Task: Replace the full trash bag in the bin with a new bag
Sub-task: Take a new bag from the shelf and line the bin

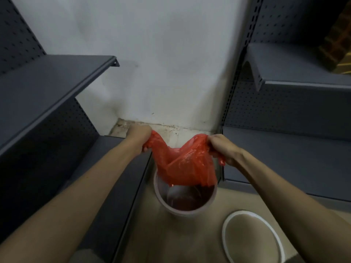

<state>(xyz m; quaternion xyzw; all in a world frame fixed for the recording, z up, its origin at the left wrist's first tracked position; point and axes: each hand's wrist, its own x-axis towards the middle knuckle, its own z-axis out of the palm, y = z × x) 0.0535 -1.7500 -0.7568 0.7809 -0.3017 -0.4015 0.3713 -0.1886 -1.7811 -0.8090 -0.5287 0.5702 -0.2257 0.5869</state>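
A thin red plastic bag [185,164] hangs stretched between both hands above a round white bin [165,203] on the floor. My left hand [139,136] grips the bag's left handle. My right hand [221,148] grips the right handle. The bag's lower end dips inside the far part of the bin's mouth. The bin's inside looks dark and reddish; what lies in it I cannot tell.
A white ring [231,218], the bin's loose rim, lies on the beige floor at the lower right. Dark grey metal shelves [57,76] stand close on the left and right [296,69]. A white wall [161,63] closes the gap behind the bin.
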